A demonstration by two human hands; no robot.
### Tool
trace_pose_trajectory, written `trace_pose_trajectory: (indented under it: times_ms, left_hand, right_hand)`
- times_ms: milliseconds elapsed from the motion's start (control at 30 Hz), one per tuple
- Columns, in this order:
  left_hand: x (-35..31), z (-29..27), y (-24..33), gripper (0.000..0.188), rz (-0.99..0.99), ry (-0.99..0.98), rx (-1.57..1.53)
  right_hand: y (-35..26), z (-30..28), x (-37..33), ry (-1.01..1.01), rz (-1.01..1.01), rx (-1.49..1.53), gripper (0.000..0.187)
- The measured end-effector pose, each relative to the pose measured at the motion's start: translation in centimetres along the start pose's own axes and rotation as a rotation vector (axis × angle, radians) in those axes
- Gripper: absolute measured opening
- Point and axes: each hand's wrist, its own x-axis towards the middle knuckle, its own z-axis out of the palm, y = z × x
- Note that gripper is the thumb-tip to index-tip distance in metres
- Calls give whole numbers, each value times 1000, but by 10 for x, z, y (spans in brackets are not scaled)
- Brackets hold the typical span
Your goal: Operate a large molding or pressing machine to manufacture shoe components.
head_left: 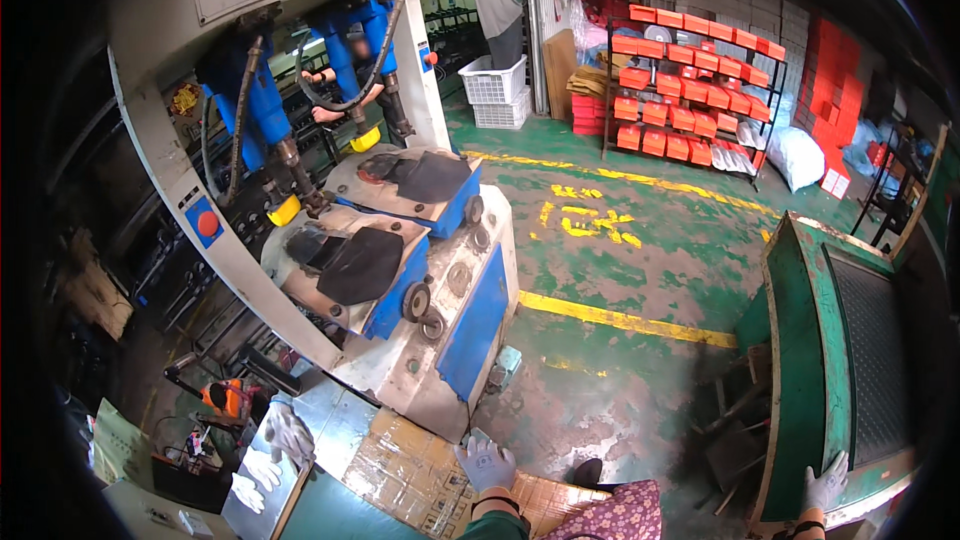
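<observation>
My left hand [487,462], in a pale grey glove, rests at the edge of a tape-covered cardboard sheet [405,465] with its fingers apart, holding nothing. On the right, my gloved right hand [826,486] lies open on the near end of a green-framed stand [800,370] with a dark textured top. Ahead to the left is a white and blue press machine [480,310] with two stations. Dark pads, the nearer pad [362,265] and the farther pad [430,177], lie on its stations. Neither hand touches the machine.
Several loose gloves [262,470] lie on the metal table at lower left. A patterned cloth [615,515] shows at the bottom edge. Red boxes fill a rack [690,90] at the back, near stacked white crates [497,90]. Someone's arm [325,112] shows behind the press.
</observation>
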Motion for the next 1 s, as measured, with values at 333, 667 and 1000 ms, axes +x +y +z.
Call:
trace_pose_trajectory:
  times_ms: [333,667,1000]
  left_hand:
    - [4,2,1,36,-2,37,-35]
    - [4,-4,5,33,5,6,-20]
    - [1,20,-1,22,60,188,-38]
  right_hand:
    - [7,4,5,27,-25,91,108]
    - [9,8,6,39,-13,61,104]
    - [3,6,6,32,11,25,105]
